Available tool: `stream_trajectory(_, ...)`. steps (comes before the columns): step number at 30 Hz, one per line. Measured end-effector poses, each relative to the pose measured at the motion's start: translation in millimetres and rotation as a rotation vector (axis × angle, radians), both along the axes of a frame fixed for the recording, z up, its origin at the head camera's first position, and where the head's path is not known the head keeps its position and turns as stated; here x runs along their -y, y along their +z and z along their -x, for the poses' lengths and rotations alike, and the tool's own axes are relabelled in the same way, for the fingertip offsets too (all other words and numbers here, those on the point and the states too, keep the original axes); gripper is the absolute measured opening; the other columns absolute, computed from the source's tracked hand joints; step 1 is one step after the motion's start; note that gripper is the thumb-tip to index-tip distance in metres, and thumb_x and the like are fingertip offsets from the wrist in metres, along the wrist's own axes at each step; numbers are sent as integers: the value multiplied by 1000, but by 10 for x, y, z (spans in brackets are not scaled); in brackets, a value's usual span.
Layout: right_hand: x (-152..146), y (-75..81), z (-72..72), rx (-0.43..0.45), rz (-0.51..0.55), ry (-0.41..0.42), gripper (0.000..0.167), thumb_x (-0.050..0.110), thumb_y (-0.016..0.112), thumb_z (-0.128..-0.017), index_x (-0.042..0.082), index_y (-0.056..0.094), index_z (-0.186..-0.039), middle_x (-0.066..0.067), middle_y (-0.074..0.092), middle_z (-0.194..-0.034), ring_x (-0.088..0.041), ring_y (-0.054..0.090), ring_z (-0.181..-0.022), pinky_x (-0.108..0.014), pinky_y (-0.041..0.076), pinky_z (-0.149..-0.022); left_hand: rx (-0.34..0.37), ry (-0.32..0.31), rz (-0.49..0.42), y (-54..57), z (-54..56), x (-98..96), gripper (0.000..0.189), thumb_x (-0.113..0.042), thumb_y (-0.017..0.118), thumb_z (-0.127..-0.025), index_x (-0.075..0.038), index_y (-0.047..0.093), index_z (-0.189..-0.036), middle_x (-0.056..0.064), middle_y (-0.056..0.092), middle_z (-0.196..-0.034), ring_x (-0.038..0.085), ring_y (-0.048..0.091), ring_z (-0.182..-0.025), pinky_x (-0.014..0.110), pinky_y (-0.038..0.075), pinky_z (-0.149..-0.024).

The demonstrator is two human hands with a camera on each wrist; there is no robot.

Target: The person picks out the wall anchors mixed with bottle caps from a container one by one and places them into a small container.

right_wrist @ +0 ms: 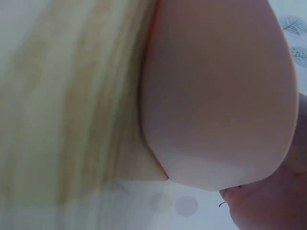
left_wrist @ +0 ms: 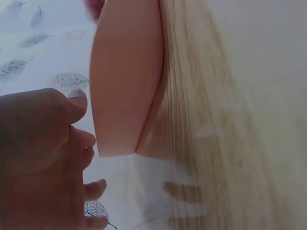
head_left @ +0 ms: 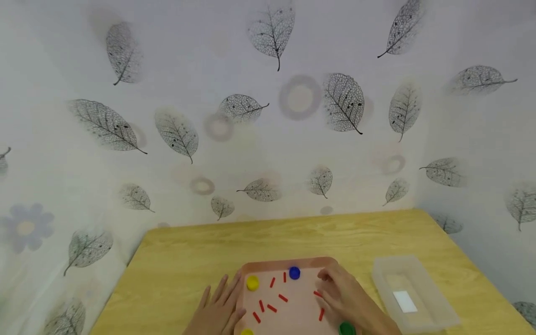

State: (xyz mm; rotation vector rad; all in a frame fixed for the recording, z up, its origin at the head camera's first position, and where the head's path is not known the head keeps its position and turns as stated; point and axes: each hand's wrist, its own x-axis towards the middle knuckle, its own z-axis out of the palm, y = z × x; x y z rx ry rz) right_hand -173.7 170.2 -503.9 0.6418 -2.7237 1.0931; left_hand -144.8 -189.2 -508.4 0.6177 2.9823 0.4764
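Observation:
A pink tray (head_left: 307, 263) lies at the front of the table, with several short red sticks (head_left: 283, 298) scattered inside. My left hand (head_left: 219, 304) rests at its left edge, fingers spread; in the left wrist view the thumb lies close to the tray's outer wall (left_wrist: 127, 76). Over the tray's right side hovers my right hand (head_left: 345, 295), fingers bent, with a gap between thumb and fingers and nothing visible held. One red stick (head_left: 321, 315) lies below that hand, another beside its thumb. The tray's wall (right_wrist: 216, 96) hides the right fingertips in the right wrist view.
Round caps sit near the tray's corners: yellow (head_left: 252, 283) and blue (head_left: 295, 272) at the back, another yellow (head_left: 247, 332) and a green one (head_left: 347, 328) in front. A translucent bin (head_left: 435, 298) holding a white rectangle (head_left: 405, 301) stands right. Behind the wooden table (head_left: 201, 242) is a leaf-patterned wall.

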Motion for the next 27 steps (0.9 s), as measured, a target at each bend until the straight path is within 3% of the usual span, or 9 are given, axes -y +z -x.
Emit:
stream_trajectory(3, -21, -24, -25, -39, -22, 30, 21, 18, 79, -92, 16, 61, -103, 7, 59, -99, -7, 58, -88, -29, 57, -78, 42, -45, -22, 24, 108, 6, 65, -51, 35, -110, -15, 29, -164, -1, 19, -171, 38, 23, -153, 74, 19, -113)
stream_trajectory(7, -30, -41, -20, -58, -28, 56, 22, 25, 80, -93, 17, 62, -102, 9, 59, -99, -6, 57, -87, -28, 56, -76, 89, -59, -43, 19, 175, 7, 65, -51, 34, -111, -14, 27, -164, 0, 16, -172, 40, 22, -153, 77, 18, -112)
stream_trajectory(14, -43, -35, 13, -65, -74, 76, 19, 18, 79, -92, 17, 62, -100, 10, 58, -95, -4, 54, -85, -27, 54, -75, 108, -52, -53, 2, 205, -1, 67, -53, 32, -110, -15, 25, -165, -2, 16, -172, 40, 28, -151, 79, 17, -110)
stream_trajectory(19, -34, -70, 51, -209, -191, 106, 19, 14, 81, -87, 16, 63, -93, 12, 54, -89, 0, 48, -79, -23, 50, -68, 94, -48, -53, 7, 223, 11, 66, -53, 33, -110, -18, 25, -165, -5, 15, -172, 39, 30, -150, 82, 20, -106)
stream_trajectory(23, -32, -66, 51, -202, -293, 102, 19, 17, 81, -87, 18, 63, -88, 14, 50, -87, -1, 44, -79, -24, 48, -68, 114, -42, -47, -8, 245, -5, 68, -57, 31, -109, -20, 22, -166, -6, 14, -172, 43, 38, -145, 87, 24, -98)
stream_trajectory(27, -27, -95, 27, -232, -312, 119, 20, 15, 81, -86, 20, 62, -84, 16, 49, -84, -1, 44, -78, -22, 47, -67, 146, -18, -37, -54, 239, -12, 72, -63, 27, -107, -24, 20, -166, -9, 13, -172, 43, 43, -142, 88, 25, -95)
